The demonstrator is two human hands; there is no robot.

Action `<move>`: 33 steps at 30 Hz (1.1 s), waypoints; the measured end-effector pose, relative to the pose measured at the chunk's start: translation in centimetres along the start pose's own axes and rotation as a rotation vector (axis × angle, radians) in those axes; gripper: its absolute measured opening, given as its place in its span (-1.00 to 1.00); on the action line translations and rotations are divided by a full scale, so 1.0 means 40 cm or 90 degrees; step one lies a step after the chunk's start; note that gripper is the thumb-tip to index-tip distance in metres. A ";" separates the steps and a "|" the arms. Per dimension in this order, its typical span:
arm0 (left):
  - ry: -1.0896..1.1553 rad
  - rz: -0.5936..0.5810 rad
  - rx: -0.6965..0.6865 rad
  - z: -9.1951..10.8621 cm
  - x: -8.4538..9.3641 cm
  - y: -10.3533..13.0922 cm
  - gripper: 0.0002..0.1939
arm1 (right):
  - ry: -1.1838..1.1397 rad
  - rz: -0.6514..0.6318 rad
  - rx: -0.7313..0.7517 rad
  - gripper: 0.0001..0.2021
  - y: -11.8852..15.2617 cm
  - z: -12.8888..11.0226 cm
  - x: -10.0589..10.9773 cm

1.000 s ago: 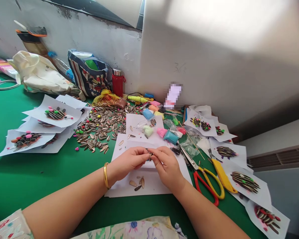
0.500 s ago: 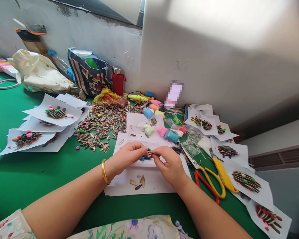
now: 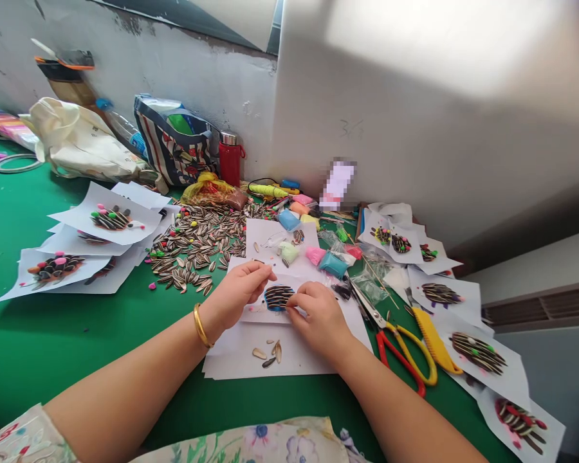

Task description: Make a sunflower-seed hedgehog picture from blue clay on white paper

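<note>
A hedgehog-like picture of striped sunflower seeds on blue clay (image 3: 278, 298) lies on a small white card (image 3: 255, 314) in front of me. My left hand (image 3: 236, 296) is raised just left of it, thumb and fingertips pinched together. Whatever is in that pinch is too small to make out. At the picture's right edge is my right hand (image 3: 318, 318), its fingers curled and closed. Its fingertips hide anything they grip. Below the card, several loose sunflower seeds (image 3: 269, 363) rest on white paper (image 3: 289, 350).
Sunflower seeds are heaped (image 3: 197, 244) at the back left. Scissors (image 3: 390, 328) and a yellow scraper-like tool (image 3: 434, 337) lie to the right. Bagged coloured clay (image 3: 332, 262) is behind my hands. Finished seed cards stand in piles left (image 3: 72, 273) and right (image 3: 487, 354).
My left hand has lifted off the seed picture and moved left and up. My right hand has shifted slightly, staying at the right edge. More of the picture shows now.
</note>
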State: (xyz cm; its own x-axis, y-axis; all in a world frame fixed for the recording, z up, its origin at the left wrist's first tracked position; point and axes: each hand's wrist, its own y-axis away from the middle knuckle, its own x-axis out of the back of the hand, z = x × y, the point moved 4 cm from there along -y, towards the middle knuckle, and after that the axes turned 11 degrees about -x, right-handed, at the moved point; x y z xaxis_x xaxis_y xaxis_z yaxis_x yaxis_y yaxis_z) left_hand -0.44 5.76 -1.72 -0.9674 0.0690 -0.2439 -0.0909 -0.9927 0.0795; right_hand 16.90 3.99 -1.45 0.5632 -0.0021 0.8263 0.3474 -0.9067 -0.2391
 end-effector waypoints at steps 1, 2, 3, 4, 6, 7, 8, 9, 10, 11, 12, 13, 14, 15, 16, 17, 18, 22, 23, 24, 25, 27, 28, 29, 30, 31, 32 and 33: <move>-0.001 -0.001 0.000 0.000 0.000 0.000 -0.67 | -0.001 0.000 0.001 -0.94 0.000 -0.001 -0.001; -0.002 -0.003 -0.001 0.001 -0.001 0.001 -0.66 | -0.002 0.001 0.001 -0.93 0.000 -0.002 -0.002; -0.003 -0.004 -0.003 0.002 -0.001 0.001 -0.66 | -0.002 0.000 0.001 -0.93 0.000 -0.003 -0.003; -0.004 -0.005 -0.003 0.003 -0.002 0.002 -0.67 | -0.002 -0.001 0.001 -0.93 0.001 -0.004 -0.004; -0.003 -0.004 -0.005 0.005 -0.002 0.002 -0.67 | 0.007 -0.003 0.000 -0.94 0.001 -0.007 -0.007; -0.001 -0.003 -0.006 0.005 -0.002 0.002 -0.68 | 0.015 -0.005 0.000 -0.94 0.001 -0.008 -0.008; 0.001 -0.003 -0.007 0.005 -0.002 0.003 -0.67 | 0.024 -0.005 0.000 -0.94 0.001 -0.009 -0.010; 0.004 -0.004 -0.008 0.005 -0.003 0.003 -0.67 | 0.035 -0.006 0.000 -0.93 0.001 -0.010 -0.012; 0.005 -0.004 -0.009 0.005 -0.002 0.003 -0.67 | 0.046 -0.006 0.001 -0.93 0.001 -0.010 -0.013; 0.006 -0.004 -0.009 0.005 -0.002 0.003 -0.67 | 0.057 -0.007 0.002 -0.92 0.001 -0.011 -0.015; 0.007 -0.004 -0.009 0.005 -0.002 0.003 -0.67 | 0.067 -0.008 0.004 -0.92 0.001 -0.012 -0.016; 0.006 -0.003 -0.008 0.005 -0.002 0.003 -0.67 | 0.075 -0.008 0.005 -0.92 0.001 -0.013 -0.018; 0.006 -0.002 -0.006 0.005 -0.002 0.003 -0.67 | 0.083 -0.007 0.007 -0.92 0.000 -0.014 -0.019; 0.007 -0.002 -0.004 0.005 -0.002 0.003 -0.67 | 0.089 -0.006 0.010 -0.91 0.000 -0.015 -0.020; 0.007 0.000 -0.003 0.006 -0.002 0.003 -0.67 | 0.093 -0.004 0.012 -0.91 0.000 -0.016 -0.021; 0.008 0.002 -0.001 0.006 -0.002 0.003 -0.67 | 0.096 -0.002 0.014 -0.91 -0.001 -0.016 -0.022; 0.008 0.003 -0.001 0.007 -0.003 0.003 -0.67 | 0.098 0.000 0.016 -0.91 -0.001 -0.017 -0.024; 0.009 0.004 -0.002 0.006 -0.004 0.003 -0.67 | 0.101 0.002 0.020 -0.91 0.001 -0.017 -0.028; 0.008 0.003 -0.002 0.005 -0.004 0.003 -0.67 | 0.100 0.002 0.019 -0.92 0.001 -0.016 -0.028; 0.007 0.002 -0.002 0.004 -0.003 0.002 -0.67 | 0.099 0.002 0.019 -0.92 0.001 -0.016 -0.028; 0.005 0.001 -0.003 0.003 -0.002 0.001 -0.67 | 0.098 0.001 0.018 -0.92 0.001 -0.016 -0.027; 0.002 0.000 -0.005 0.002 0.000 -0.001 -0.67 | 0.096 -0.003 0.017 -0.92 0.001 -0.015 -0.026; 0.000 0.001 -0.005 0.001 0.001 -0.002 -0.67 | 0.096 -0.006 0.016 -0.93 0.000 -0.014 -0.025; -0.001 0.002 -0.006 0.000 0.002 -0.003 -0.67 | 0.095 -0.011 0.015 -0.93 0.000 -0.014 -0.025; -0.002 0.004 -0.006 -0.002 0.003 -0.004 -0.67 | 0.093 -0.015 0.013 -0.94 0.000 -0.013 -0.025; -0.003 0.006 -0.007 -0.003 0.003 -0.005 -0.67 | 0.090 -0.019 0.011 -0.95 0.000 -0.012 -0.024; -0.006 0.008 -0.009 -0.004 0.002 -0.005 -0.67 | 0.086 -0.020 0.009 -0.96 0.000 -0.011 -0.023; -0.010 0.009 -0.010 -0.005 0.000 -0.006 -0.67 | 0.080 -0.019 0.008 -0.94 0.001 -0.009 -0.021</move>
State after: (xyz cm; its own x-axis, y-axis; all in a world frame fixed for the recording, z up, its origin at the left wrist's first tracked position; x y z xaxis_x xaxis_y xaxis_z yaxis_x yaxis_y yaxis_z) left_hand -0.38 5.96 -1.92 -0.9720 0.0559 -0.2281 -0.0729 -0.9951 0.0671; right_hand 16.17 3.82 -1.98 0.4547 -0.0280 0.8902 0.3726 -0.9019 -0.2187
